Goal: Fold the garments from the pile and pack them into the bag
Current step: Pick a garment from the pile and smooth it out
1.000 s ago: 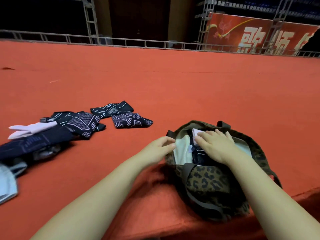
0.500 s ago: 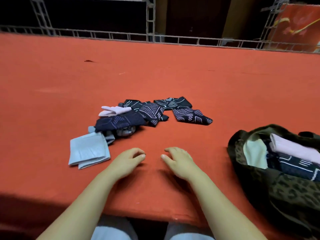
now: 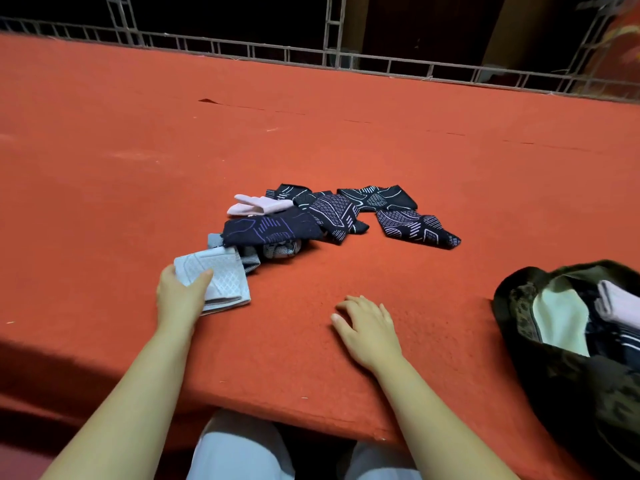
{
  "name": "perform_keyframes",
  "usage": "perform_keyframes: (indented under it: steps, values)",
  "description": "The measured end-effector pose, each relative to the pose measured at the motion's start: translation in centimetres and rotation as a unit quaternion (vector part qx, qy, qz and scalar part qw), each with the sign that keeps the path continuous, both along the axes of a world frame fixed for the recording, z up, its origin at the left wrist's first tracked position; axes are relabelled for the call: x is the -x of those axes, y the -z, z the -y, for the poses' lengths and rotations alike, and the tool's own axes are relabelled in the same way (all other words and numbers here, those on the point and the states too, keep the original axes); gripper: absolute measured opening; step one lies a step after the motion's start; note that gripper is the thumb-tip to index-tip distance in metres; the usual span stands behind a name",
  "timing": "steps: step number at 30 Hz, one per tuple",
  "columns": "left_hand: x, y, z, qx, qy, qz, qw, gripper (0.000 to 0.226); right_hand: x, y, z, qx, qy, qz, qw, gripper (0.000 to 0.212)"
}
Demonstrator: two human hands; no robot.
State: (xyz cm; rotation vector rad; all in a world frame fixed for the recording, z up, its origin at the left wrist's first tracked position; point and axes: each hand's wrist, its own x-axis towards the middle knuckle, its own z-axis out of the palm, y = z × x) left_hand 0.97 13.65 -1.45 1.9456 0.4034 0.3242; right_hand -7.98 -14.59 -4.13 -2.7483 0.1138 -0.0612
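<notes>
Left hand [image 3: 181, 294] pinches the pale grey folded garment [image 3: 221, 277] at the pile's [image 3: 311, 216] near edge, right hand [image 3: 369, 327] rests flat, fingers relaxed, beside the leopard bag [image 3: 554, 375]

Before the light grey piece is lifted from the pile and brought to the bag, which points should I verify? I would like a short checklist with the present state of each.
1. The left hand holds the light grey garment, thumb on top: ok.
2. Grey garment free of the pile: not ok, its far edge lies against the darker pieces.
3. Right hand free to help: ok, it rests on the red surface and holds nothing.
4. Bag mouth open: ok.
5. Room left in the bag: cannot tell, folded pieces already fill the visible part and the rest is cut off.
</notes>
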Motion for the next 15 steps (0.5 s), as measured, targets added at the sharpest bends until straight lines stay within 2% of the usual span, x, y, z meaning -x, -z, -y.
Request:
perform_keyframes:
  steps: [6, 10, 12, 13, 15]
  values:
    - [1.0, -0.3, 0.8, 0.137, 0.014, 0.021, 0.99, 0.045, -0.1, -0.1, 0.1, -0.015, 0.005, 0.009, 1.0, 0.04]
    - [2.2, -0.9, 3.7, 0.21, 0.099, 0.041, 0.972, 0.029, 0.4, -0.5, 0.0, -0.058, 0.007, 0.035, 0.998, 0.034]
    - [3.1, -1.8, 5.6, 0.246, 0.145, 0.037, 0.958, 0.026, 1.2, -0.9, 0.0, -0.167, 0.029, 0.043, 0.985, 0.03]
    - [3.5, -2.3, 6.6, 0.257, 0.163, 0.034, 0.952, 0.026, 1.8, -1.2, -0.2, -0.254, 0.046, 0.038, 0.965, 0.029]
    - [4.4, -3.2, 8.6, 0.27, 0.19, 0.037, 0.943, 0.023, 3.1, -2.1, -0.9, -0.423, 0.046, 0.042, 0.904, 0.034]
